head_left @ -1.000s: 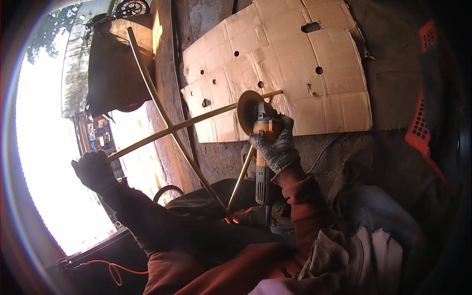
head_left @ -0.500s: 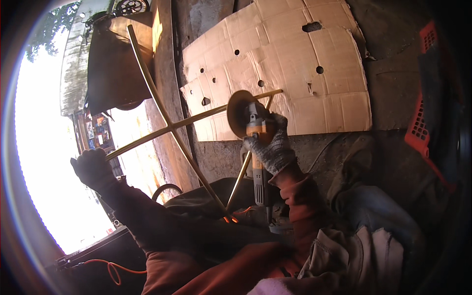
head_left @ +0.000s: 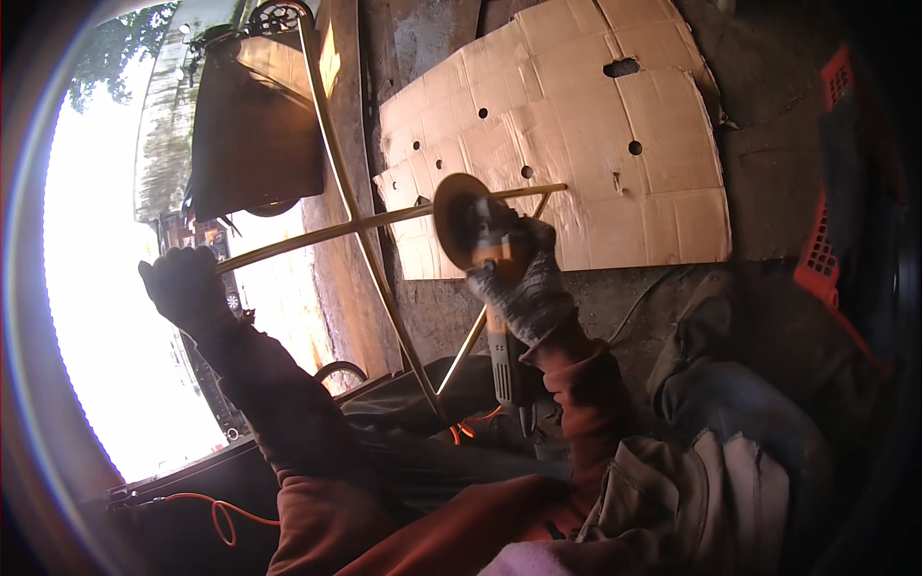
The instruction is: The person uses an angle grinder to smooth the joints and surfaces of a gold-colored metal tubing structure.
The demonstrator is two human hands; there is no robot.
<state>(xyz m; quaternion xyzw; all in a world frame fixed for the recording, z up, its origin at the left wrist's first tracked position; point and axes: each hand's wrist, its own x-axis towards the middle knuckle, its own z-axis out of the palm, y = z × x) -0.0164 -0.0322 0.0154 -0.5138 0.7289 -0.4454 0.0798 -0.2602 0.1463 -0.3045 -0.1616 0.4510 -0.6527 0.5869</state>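
Since the earlier frames, the left hand (head_left: 181,286) had risen slightly, the gold-coloured metal frame (head_left: 373,267) had tilted with it, and the angle grinder (head_left: 501,360) had slid leftward along the frame's crossbar. At far left, the left hand was closed in a fist around the crossbar's left end, knuckles up, its dark-sleeved forearm reaching up and outward from the lower edge. Near the centre, the right hand (head_left: 528,293), in a grey knitted glove, was wrapped around the grinder's orange and grey body; its wrist was raised and the forearm, in a rust-red sleeve (head_left: 595,389), rose almost upright. Grinder and hand were held so that the round disc (head_left: 461,219) stood at the upper left, overlapping the crossbar; whether they touched could not be told. Between the hands, two long bars of the frame crossed in an X, one running down toward the person's lap. Behind the frame's right end lay a flattened cardboard sheet (head_left: 586,211) with dark holes. An orange cord (head_left: 216,503) looped at lower left, and a red plastic lattice (head_left: 819,254) stood at far right.
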